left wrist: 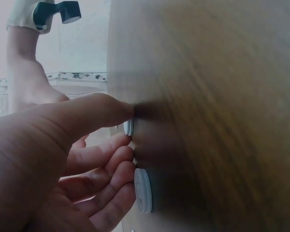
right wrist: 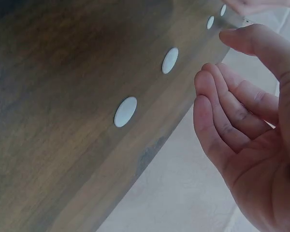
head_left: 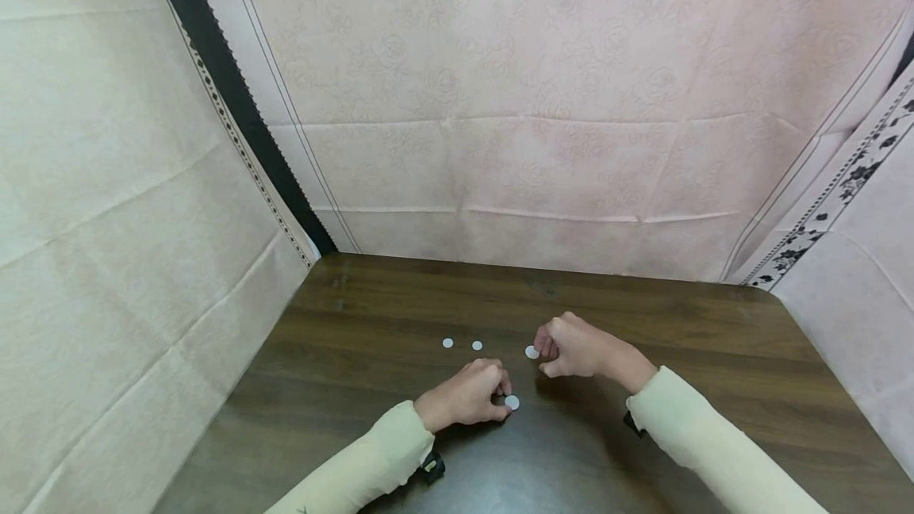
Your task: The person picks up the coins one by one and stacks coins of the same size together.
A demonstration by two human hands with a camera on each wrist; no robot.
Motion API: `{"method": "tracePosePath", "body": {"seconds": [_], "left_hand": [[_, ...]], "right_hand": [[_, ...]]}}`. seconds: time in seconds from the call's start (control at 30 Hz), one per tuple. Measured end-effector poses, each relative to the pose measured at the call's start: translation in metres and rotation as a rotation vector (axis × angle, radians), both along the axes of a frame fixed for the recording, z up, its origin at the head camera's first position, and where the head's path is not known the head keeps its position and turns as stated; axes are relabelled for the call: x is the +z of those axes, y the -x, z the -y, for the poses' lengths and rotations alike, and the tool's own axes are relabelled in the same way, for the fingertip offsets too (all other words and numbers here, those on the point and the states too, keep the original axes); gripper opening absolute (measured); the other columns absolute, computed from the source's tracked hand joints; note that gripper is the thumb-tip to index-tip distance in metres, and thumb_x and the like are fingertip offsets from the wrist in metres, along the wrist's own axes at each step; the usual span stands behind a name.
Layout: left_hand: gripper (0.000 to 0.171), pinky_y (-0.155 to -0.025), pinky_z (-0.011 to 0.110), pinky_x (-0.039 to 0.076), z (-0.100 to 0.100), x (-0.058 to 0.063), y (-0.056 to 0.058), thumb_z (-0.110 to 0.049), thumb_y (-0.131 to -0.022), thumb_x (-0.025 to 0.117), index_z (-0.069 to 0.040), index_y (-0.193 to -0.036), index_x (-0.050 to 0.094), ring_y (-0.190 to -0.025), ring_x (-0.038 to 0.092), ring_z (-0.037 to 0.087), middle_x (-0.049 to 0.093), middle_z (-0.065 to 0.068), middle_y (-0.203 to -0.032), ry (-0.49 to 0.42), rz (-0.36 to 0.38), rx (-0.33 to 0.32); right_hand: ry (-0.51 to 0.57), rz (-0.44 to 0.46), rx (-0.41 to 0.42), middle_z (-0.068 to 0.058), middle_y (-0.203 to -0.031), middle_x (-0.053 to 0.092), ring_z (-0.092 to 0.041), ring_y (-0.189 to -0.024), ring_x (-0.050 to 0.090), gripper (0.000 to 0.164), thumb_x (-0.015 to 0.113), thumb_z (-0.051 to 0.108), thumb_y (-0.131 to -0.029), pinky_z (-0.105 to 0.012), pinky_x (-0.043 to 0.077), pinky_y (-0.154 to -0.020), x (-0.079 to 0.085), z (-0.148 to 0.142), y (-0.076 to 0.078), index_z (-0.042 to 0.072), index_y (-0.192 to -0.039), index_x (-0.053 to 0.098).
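Note:
My left hand (head_left: 471,393) is low over the brown table, its thumb and index fingertip bracketing a small white disc (head_left: 512,402). In the left wrist view that disc (left wrist: 129,127) shows between the thumb tip and a finger; contact is partly hidden. A larger-looking disc (left wrist: 143,191) lies beside the other fingertips. My right hand (head_left: 578,347) hovers with loosely bent fingers beside another white disc (head_left: 531,352). The right wrist view shows its thumb apart from the fingers (right wrist: 203,118), holding nothing. Two more discs, one left (head_left: 447,343) and one right (head_left: 477,346), lie behind my left hand.
The wooden table (head_left: 400,292) ends at a patterned white cloth (head_left: 535,165) hung behind it. More cloth hangs at the left (head_left: 143,220) and right (head_left: 857,300). A dark device (head_left: 432,466) is strapped at the left wrist.

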State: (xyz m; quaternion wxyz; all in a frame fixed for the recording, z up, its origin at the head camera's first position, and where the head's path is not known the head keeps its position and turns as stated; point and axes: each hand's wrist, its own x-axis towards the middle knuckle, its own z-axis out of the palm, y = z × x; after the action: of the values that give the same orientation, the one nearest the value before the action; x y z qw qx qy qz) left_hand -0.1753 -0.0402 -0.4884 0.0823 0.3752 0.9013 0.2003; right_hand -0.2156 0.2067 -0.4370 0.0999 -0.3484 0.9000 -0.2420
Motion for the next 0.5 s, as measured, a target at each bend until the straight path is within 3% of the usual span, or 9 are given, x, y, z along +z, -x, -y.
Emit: {"method": "tracePosePath", "body": {"seconds": [0.33,0.5], "left_hand": [[0.013,-0.072,0.011,0.046,0.000,-0.001,0.000,-0.022,-0.090,0.083,-0.013,-0.097,0.076,-0.080,0.052,-0.002,0.063,-0.006,-0.092,-0.001,-0.017,-0.001],[0.014,-0.072,0.011,0.046,0.000,0.000,0.000,-0.021,-0.091,0.083,-0.012,-0.098,0.076,-0.081,0.053,-0.001,0.064,-0.005,-0.093,-0.007,-0.025,-0.008]], "right_hand": [[-0.029,-0.015,-0.007,-0.012,-0.093,0.076,-0.021,-0.084,0.073,0.020,0.082,0.004,-0.086,-0.025,0.059,-0.073,-0.005,0.000,0.015,-0.004,-0.102,0.074],[-0.060,-0.011,-0.019,-0.011,-0.095,0.075,-0.018,-0.086,0.071,0.020,0.083,0.004,-0.087,-0.027,0.060,-0.075,-0.009,0.002,0.022,-0.003,-0.104,0.074]]}}
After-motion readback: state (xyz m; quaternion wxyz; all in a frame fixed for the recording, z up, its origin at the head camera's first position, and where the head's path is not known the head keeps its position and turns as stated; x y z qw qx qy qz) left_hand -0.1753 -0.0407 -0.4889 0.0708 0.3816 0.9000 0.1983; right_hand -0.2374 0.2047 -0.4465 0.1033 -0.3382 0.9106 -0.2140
